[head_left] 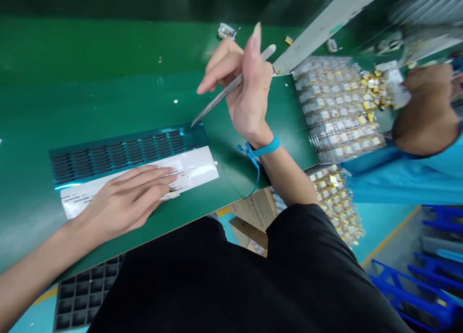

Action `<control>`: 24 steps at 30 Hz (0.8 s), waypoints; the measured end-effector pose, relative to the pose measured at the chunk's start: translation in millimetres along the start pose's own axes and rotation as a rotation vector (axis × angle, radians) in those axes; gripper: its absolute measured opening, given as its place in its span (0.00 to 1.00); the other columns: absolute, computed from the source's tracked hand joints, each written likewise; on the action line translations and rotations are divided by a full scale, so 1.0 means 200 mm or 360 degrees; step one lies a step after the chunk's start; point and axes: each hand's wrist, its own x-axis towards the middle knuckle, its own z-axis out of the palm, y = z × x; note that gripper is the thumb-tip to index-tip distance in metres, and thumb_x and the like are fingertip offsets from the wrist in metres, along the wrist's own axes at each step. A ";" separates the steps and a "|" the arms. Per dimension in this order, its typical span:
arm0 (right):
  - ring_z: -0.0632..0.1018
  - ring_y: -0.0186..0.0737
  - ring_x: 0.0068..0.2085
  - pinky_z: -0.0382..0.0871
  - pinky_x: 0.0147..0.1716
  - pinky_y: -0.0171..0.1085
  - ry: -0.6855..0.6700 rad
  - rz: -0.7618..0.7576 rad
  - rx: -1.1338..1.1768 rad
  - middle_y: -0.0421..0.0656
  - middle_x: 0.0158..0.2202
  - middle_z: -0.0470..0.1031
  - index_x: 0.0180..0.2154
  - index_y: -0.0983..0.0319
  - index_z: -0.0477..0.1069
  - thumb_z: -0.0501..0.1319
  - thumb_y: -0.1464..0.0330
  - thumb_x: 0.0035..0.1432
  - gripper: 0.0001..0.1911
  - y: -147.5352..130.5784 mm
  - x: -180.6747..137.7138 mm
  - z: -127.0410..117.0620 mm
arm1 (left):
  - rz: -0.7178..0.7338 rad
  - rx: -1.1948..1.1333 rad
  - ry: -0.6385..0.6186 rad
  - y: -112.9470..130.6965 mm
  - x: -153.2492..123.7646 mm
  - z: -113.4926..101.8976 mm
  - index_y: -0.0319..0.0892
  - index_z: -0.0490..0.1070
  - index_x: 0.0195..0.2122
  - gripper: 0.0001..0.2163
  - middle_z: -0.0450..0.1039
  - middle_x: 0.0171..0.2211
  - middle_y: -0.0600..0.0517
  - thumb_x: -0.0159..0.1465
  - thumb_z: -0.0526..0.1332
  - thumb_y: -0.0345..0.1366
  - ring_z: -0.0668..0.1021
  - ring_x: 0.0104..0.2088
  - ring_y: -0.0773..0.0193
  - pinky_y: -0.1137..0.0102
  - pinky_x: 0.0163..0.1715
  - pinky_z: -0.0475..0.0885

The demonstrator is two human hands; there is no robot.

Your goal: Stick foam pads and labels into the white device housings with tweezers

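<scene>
Your left hand [125,200] lies flat, fingers stretched out together, pressing down on a white strip [195,169] that rests on the green worktop [90,73]. It grips nothing; the palm and fingers simply hold the strip in place. Just beyond your fingertips, touching the strip's far edge, lies a shiny blue sheet [123,152] with rows of small dark labels on it.

Your right hand [242,82] is raised above the worktop, closed around a pair of metal tweezers [226,92]. The thumb points up and the fingers curl over the tool. The tweezers slant down and to the left of that hand, and their tip sits at the far right corner of the blue sheet. Whether the tip touches the sheet cannot be told. A blue strap [265,147] circles your right wrist, with a cord running down from it over the worktop's near edge.

To the right of your right hand lies a clear tray [336,106] of small gold and white parts. Another person's hand [430,92] reaches in past that tray, with a blue sleeve [415,174] below it. Below your left forearm, under the worktop's edge, shows a black tray [83,294] of square pockets.
</scene>
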 end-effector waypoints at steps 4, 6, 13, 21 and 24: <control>0.68 0.34 0.18 0.72 0.23 0.38 -0.0078 0.0435 0.0342 0.38 0.14 0.64 0.27 0.61 0.80 0.45 0.39 0.76 0.42 0.02 -0.02 -0.03 | -0.0081 0.0041 -0.0047 -0.02 0.01 -0.01 0.40 0.72 0.52 0.09 0.80 0.61 0.42 0.75 0.58 0.24 0.80 0.65 0.48 0.51 0.68 0.73; 0.80 0.34 0.26 0.78 0.27 0.34 -0.0251 0.0617 0.0553 0.41 0.25 0.81 0.37 0.63 0.81 0.55 0.39 0.72 0.35 0.04 -0.07 -0.04 | -0.0142 0.0064 -0.0101 -0.03 0.02 -0.01 0.40 0.71 0.52 0.08 0.80 0.62 0.41 0.76 0.57 0.25 0.79 0.65 0.47 0.50 0.68 0.73; 0.82 0.30 0.26 0.80 0.27 0.28 -0.0438 0.0880 0.0638 0.37 0.27 0.82 0.33 0.61 0.75 0.74 0.45 0.58 0.26 0.08 -0.24 0.01 | -0.0282 0.0096 -0.0043 -0.03 0.05 0.01 0.37 0.70 0.55 0.09 0.82 0.57 0.40 0.78 0.55 0.28 0.83 0.61 0.48 0.49 0.64 0.77; 0.86 0.36 0.28 0.83 0.27 0.30 -0.0683 0.0877 0.0699 0.42 0.29 0.85 0.35 0.62 0.79 0.70 0.45 0.64 0.25 0.19 -0.16 -0.06 | -0.0244 0.0049 -0.0056 -0.06 0.03 -0.01 0.42 0.73 0.53 0.08 0.81 0.60 0.43 0.76 0.57 0.28 0.81 0.63 0.46 0.46 0.65 0.77; 0.85 0.37 0.25 0.82 0.24 0.31 -0.0750 0.0871 0.0577 0.40 0.25 0.84 0.31 0.61 0.77 0.70 0.44 0.63 0.27 0.16 -0.19 -0.09 | -0.0120 0.0019 -0.0052 -0.05 0.04 -0.02 0.43 0.72 0.50 0.07 0.81 0.61 0.46 0.75 0.59 0.26 0.80 0.64 0.48 0.46 0.68 0.74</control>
